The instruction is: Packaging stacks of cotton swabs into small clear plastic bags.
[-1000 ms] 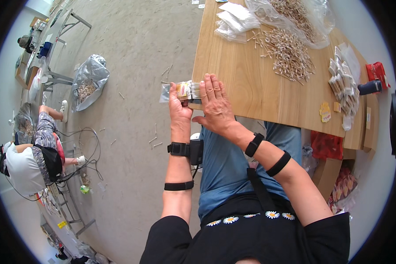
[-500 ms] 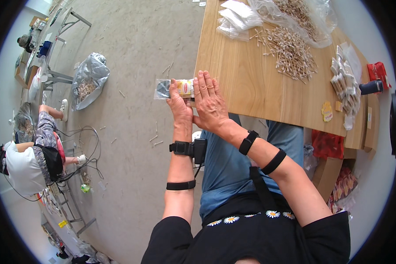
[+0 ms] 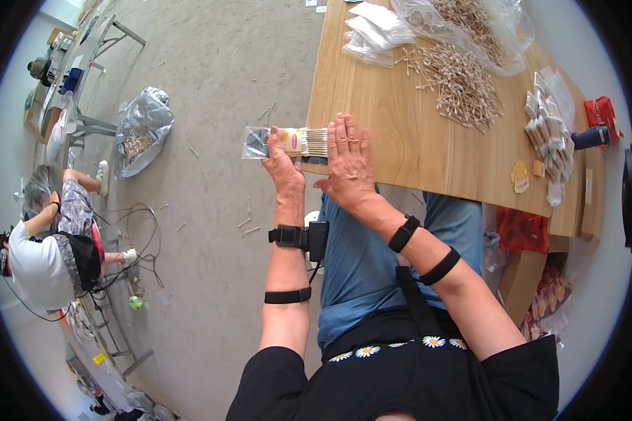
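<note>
My left hand (image 3: 285, 170) grips a clear plastic bag (image 3: 255, 143) near the table's left edge, thumb on top. A yellow and white label card (image 3: 295, 142) shows in the bag, with a row of cotton swabs (image 3: 317, 143) beside it on the right. Stretched flat, the fingers of my right hand (image 3: 350, 163) lie at the right-hand ends of those swabs; whether the palm touches them I cannot tell. A large pile of loose cotton swabs (image 3: 463, 91) lies farther back on the wooden table (image 3: 400, 140).
Flat clear bags (image 3: 376, 29) lie at the table's back left. Filled swab packs (image 3: 549, 133) are stacked at the right, near yellow cards (image 3: 519, 177) and a dark bottle (image 3: 591, 138). Leftward on the floor stands a silvery sack (image 3: 144, 130); a person (image 3: 45, 266) sits beyond cables.
My right hand has slid right, uncovering more of the swabs' length. My left hand keeps its grip on the bag. The other person's arm has shifted.
</note>
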`<move>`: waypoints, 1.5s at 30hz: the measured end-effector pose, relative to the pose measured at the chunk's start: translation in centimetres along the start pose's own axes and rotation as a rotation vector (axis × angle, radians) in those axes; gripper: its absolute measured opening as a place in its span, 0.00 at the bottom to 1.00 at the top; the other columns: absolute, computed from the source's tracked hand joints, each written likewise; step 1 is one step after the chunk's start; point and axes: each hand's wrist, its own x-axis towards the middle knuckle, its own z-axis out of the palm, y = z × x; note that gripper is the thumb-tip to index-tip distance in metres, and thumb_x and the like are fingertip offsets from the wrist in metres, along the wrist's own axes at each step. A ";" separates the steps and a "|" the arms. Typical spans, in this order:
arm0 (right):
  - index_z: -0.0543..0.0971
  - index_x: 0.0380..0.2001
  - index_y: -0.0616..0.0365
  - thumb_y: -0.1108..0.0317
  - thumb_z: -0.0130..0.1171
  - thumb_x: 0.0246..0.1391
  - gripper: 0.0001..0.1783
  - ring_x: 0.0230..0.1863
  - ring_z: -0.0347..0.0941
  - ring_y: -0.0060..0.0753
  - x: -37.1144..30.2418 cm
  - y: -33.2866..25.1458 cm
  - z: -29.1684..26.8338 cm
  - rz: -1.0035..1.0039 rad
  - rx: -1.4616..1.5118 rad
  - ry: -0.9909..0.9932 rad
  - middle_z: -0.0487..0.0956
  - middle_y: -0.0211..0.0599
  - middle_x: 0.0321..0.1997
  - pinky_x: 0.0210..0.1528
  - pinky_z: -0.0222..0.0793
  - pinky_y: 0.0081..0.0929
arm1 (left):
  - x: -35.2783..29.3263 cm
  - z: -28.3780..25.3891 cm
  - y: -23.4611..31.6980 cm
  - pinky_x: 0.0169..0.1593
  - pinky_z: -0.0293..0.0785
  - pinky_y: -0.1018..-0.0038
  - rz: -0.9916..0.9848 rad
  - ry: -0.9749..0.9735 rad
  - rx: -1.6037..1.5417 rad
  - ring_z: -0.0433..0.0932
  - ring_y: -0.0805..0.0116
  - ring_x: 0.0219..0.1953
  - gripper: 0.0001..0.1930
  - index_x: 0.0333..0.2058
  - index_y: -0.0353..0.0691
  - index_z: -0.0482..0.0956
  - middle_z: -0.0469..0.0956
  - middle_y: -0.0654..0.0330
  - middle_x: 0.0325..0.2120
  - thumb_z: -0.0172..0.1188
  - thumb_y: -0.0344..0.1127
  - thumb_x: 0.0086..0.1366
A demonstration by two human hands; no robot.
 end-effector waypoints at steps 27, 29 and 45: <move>0.52 0.69 0.69 0.50 0.75 0.33 0.64 0.78 0.35 0.51 0.8 -0.6 0.1 -0.123 0.107 0.005 0.47 0.53 0.75 0.76 0.29 0.52 | 0.4 -2.4 1.0 0.39 0.77 0.73 -0.041 -0.099 0.119 0.78 0.73 0.37 0.17 0.42 0.45 0.75 0.77 0.66 0.36 0.61 0.51 0.65; 0.52 0.69 0.68 0.50 0.75 0.33 0.65 0.78 0.34 0.51 0.6 -0.3 -0.1 -0.091 0.094 0.014 0.47 0.53 0.76 0.76 0.29 0.52 | 1.0 -3.3 2.4 0.39 0.77 0.73 -0.094 -0.168 0.131 0.78 0.73 0.38 0.19 0.43 0.45 0.74 0.77 0.66 0.37 0.61 0.54 0.65; 0.51 0.71 0.62 0.43 0.73 0.36 0.65 0.78 0.32 0.48 1.3 -1.6 0.0 0.008 -0.028 -0.058 0.44 0.45 0.77 0.74 0.29 0.59 | 2.7 -2.9 1.5 0.38 0.79 0.73 0.028 -0.147 0.032 0.79 0.74 0.34 0.10 0.35 0.43 0.74 0.77 0.67 0.31 0.63 0.41 0.66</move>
